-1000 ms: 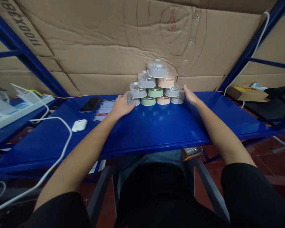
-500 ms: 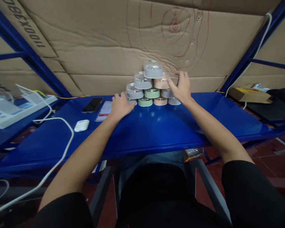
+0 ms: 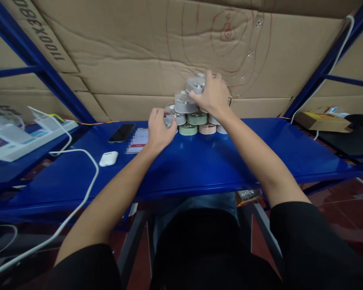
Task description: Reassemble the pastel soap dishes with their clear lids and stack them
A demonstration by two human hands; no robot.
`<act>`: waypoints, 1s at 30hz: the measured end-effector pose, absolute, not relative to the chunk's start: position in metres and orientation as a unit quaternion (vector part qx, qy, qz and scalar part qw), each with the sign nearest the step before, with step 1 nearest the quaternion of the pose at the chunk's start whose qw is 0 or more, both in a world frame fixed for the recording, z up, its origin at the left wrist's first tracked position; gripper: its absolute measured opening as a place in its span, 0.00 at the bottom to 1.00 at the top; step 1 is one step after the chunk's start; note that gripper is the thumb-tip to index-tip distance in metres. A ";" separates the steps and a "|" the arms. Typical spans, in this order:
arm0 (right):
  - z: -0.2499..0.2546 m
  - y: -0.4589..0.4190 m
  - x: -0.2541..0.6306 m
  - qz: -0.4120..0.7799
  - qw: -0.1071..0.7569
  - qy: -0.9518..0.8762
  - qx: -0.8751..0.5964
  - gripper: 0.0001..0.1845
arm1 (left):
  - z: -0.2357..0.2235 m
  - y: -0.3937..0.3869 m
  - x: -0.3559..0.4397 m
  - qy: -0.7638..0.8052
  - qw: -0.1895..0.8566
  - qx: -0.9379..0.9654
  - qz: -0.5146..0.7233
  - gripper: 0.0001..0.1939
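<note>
Small rounded boxes with clear lids and coloured bases stand stacked as a pyramid against the cardboard. The grey top box (image 3: 195, 84) is in my right hand (image 3: 215, 93), the thumb at its front and the fingers curled over its right side. My left hand (image 3: 159, 128) is cupped at the pyramid's left side, thumb and fingers apart, beside the grey second-row box (image 3: 179, 119). Below the top box is another grey box (image 3: 185, 105). Green boxes (image 3: 188, 129) and a peach box (image 3: 207, 128) show lower down. My right hand hides part of the right side.
On the blue table (image 3: 193, 169) lie a dark phone (image 3: 122, 133), a printed sheet (image 3: 139, 140) and a white earbud case (image 3: 109, 158). A white cable (image 3: 89, 189) crosses the left side. A marked cardboard wall (image 3: 133, 80) stands behind. An open carton (image 3: 322, 121) is at right.
My right hand has moved from the pyramid's lower right side up and left onto the top box. My left hand has shifted slightly up along the left side.
</note>
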State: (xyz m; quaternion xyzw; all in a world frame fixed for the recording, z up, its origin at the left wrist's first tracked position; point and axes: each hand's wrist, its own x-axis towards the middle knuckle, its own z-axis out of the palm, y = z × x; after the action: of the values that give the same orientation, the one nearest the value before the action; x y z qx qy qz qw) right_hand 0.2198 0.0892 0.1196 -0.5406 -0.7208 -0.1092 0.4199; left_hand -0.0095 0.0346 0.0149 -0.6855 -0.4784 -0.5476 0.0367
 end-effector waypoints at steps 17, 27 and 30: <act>0.008 0.011 0.322 0.195 0.244 -0.914 -0.261 0.55 | 0.003 0.000 0.023 -0.320 -0.197 -0.881 -0.287 0.64; 0.005 -0.004 0.302 0.180 0.271 -0.894 -0.307 0.60 | 0.005 -0.007 0.032 -0.317 -0.206 -0.882 -0.281 0.60; 0.023 -0.005 0.315 0.206 0.287 -0.882 -0.311 0.51 | 0.005 -0.005 0.028 -0.319 -0.206 -0.881 -0.283 0.66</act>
State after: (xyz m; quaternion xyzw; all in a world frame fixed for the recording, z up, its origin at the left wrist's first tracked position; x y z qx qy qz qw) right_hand 0.3153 -0.0051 0.0232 -0.3107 -0.8823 0.2061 0.2873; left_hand 0.0278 -0.0050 0.0054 -0.8805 -0.3189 -0.2835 -0.2063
